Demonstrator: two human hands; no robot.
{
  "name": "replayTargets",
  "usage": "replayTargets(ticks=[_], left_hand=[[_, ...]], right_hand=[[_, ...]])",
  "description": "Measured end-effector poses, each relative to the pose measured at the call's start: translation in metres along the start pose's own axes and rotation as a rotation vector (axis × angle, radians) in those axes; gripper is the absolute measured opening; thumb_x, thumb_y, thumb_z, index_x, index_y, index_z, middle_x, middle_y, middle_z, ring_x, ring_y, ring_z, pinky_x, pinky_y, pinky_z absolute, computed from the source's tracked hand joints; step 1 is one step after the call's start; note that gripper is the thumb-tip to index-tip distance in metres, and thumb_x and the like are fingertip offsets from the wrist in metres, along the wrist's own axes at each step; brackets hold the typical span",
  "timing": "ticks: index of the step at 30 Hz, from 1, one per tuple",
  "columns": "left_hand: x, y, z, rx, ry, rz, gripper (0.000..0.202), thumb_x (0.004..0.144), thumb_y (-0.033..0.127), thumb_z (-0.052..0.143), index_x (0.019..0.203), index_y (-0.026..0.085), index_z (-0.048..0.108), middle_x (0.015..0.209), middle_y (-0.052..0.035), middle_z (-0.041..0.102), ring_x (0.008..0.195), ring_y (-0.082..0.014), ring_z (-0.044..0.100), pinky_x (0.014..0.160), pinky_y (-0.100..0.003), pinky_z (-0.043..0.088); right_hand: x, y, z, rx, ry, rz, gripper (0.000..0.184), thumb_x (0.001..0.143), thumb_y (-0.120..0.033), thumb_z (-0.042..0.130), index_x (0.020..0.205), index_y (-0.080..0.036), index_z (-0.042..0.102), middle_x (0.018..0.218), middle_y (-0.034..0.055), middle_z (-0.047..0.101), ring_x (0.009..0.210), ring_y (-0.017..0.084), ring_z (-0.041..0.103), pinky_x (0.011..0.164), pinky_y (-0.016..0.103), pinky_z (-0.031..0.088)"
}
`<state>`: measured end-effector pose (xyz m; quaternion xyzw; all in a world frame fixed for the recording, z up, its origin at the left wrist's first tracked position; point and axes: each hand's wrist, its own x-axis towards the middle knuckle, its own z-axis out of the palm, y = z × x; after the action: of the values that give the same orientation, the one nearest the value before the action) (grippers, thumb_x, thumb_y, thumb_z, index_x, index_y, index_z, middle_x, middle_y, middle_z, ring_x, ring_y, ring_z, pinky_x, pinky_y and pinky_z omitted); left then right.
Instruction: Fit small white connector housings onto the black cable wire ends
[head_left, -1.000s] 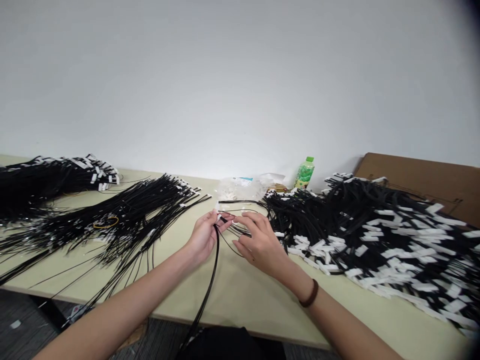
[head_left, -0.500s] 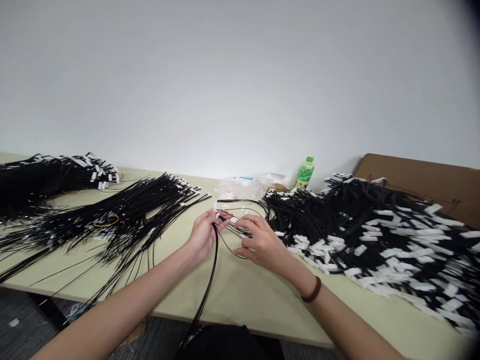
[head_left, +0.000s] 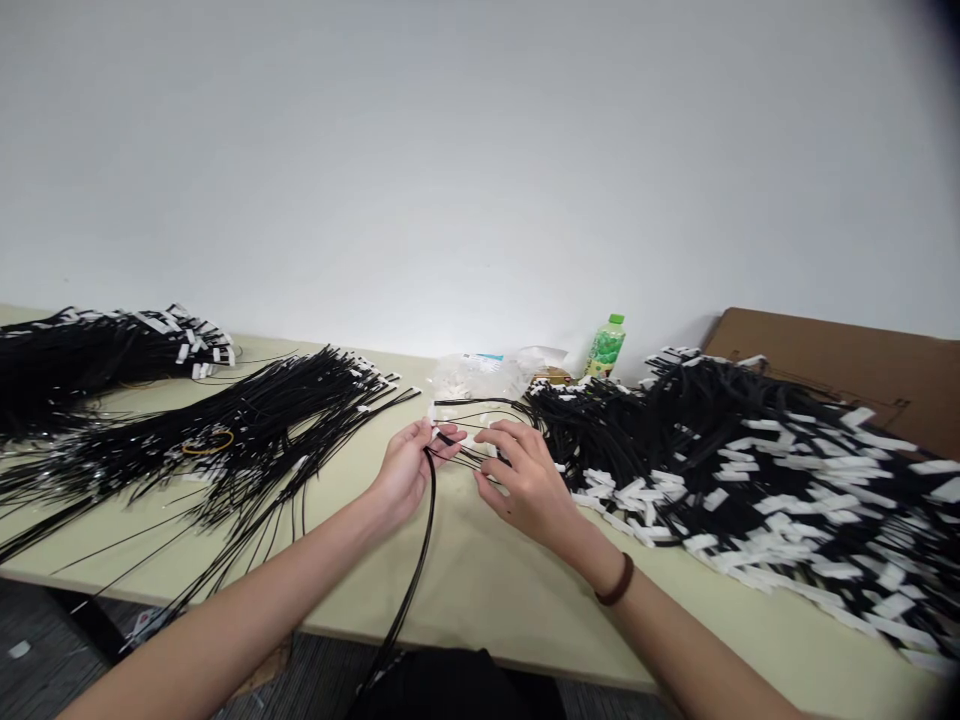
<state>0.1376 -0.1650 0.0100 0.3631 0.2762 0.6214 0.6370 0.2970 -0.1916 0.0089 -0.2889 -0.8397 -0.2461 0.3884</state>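
My left hand (head_left: pixel 409 465) is closed on a few thin black cables (head_left: pixel 429 530) near the middle of the table. A small white connector or tag shows at its thumb. From that hand the cables hang down over the table's front edge. Just to the right, my right hand (head_left: pixel 521 475) has its fingers bent and thumb drawn close to the index finger at the thin black wires (head_left: pixel 466 456) that stretch between the hands. Its fingertips are partly hidden among the wires.
On the left lie black cable bundles (head_left: pixel 262 410) with white ends, one with a yellow band (head_left: pixel 208 442). A large pile of white-tagged cables (head_left: pixel 705 440) covers the right. Behind are a clear plastic bag (head_left: pixel 480 376), a green-capped bottle (head_left: pixel 604 347) and cardboard (head_left: pixel 832 360).
My right thumb has moved up towards the index finger, and the wire loop beside it has drawn in. My left hand has stayed nearly in place. The view has shifted slightly.
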Motion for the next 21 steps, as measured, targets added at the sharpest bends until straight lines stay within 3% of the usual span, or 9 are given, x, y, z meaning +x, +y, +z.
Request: replayTargets(ticks=[14,21], left_hand=[[-0.0013,-0.0012,-0.0031,0.095,-0.01,-0.033,0.018,0.083,0.02,0.046,0.075,0.009,0.059,0.08,-0.0099,0.063,0.073,-0.0158,0.06,0.064,-0.028,0.051],[-0.0008,-0.0002,-0.0013,0.081,0.013,-0.034,0.023,0.085,0.02,0.042,0.074,0.009,0.059,0.073,-0.009,0.063,0.069,-0.0126,0.059,0.064,-0.024,0.05]], right_hand=[[0.0012,0.0013,0.0001,-0.023,0.113,0.08,0.012,0.08,-0.012,0.052,0.069,-0.015,0.052,0.096,0.0057,0.058,0.098,0.023,0.046,0.082,0.039,0.038],[0.0003,0.001,0.0031,0.001,0.089,0.075,0.011,0.08,-0.013,0.053,0.069,-0.015,0.052,0.096,0.0054,0.057,0.099,0.022,0.046,0.083,0.039,0.038]])
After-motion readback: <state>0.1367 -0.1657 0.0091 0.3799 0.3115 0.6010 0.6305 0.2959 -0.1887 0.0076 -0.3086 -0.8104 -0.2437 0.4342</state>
